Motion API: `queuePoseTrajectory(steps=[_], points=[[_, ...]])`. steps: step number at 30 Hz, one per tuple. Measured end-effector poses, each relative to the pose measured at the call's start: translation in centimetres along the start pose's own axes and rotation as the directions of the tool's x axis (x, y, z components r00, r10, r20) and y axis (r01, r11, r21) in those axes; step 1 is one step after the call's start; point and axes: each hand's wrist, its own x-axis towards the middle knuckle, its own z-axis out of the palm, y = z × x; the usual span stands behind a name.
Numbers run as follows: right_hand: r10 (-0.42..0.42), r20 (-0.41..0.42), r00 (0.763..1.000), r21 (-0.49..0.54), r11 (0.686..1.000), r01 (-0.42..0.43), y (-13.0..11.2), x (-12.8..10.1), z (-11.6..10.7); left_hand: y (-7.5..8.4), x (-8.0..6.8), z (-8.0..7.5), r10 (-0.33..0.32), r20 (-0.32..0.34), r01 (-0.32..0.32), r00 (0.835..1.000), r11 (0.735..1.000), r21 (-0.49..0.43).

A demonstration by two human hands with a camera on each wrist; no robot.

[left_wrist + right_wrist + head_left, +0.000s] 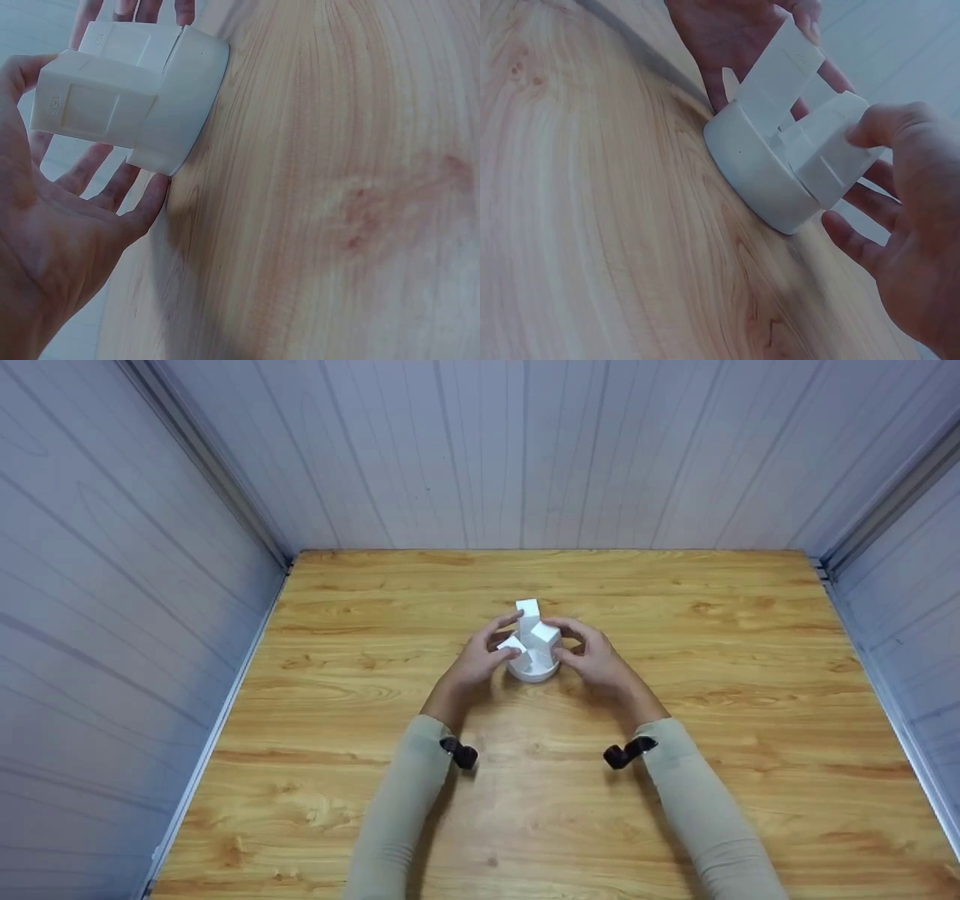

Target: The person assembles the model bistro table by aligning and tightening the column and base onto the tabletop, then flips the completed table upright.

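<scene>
A white round stand (pixel 533 676) with three upright block-like posts rests on the tabletop between both hands. Its left post (pixel 512 643), right post (pixel 545 632) and taller back post (pixel 528 609) have square tops. My left hand (pixel 474 660) grips the left side, its thumb against the left post and its fingers reaching round behind. On the other side, my right hand (pixel 598 661) holds the right post between thumb and fingers. The left wrist view shows recessed panels and faint raised marks on the posts (pixel 94 105). Some fingertips are hidden behind the stand.
The wood-grain table (pixel 360 660) is bounded by a pale panelled back wall (pixel 480 457) and side walls. A dark camera mount sits on the left wrist (pixel 459 753) and another on the right wrist (pixel 628 752).
</scene>
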Motion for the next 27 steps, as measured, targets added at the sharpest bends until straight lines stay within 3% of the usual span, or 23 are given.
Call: queuePoseTrajectory(steps=[3, 8, 14, 18, 27], points=[[-0.002, -0.006, 1.000, 0.003, 1.000, 0.002, 0.0, 0.1, 0.0, 0.1, -0.1, 0.0, 0.003, 0.003, -0.003, 1.000, 1.000, -0.006], [-0.009, -0.091, 0.996, -0.062, 0.998, 0.003, 0.3, 0.1, 0.1, 0.1, -0.1, 0.0, 0.023, 0.010, -0.023, 1.000, 1.000, -0.006], [-0.033, -0.157, 0.987, -0.087, 0.996, 0.019, 1.0, 0.1, 0.4, 0.1, 0.0, 0.0, 0.001, -0.001, -0.001, 1.000, 1.000, -0.004], [-0.034, -0.137, 0.990, -0.055, 0.998, 0.027, 1.3, 0.0, 0.2, 0.1, 0.0, 0.1, -0.008, -0.007, 0.008, 1.000, 1.000, 0.003], [-0.066, -0.018, 0.998, 0.146, 0.987, 0.068, 1.2, 0.0, -1.1, 0.0, 0.0, -0.1, 0.013, 0.002, -0.013, 1.000, 1.000, 0.002]])
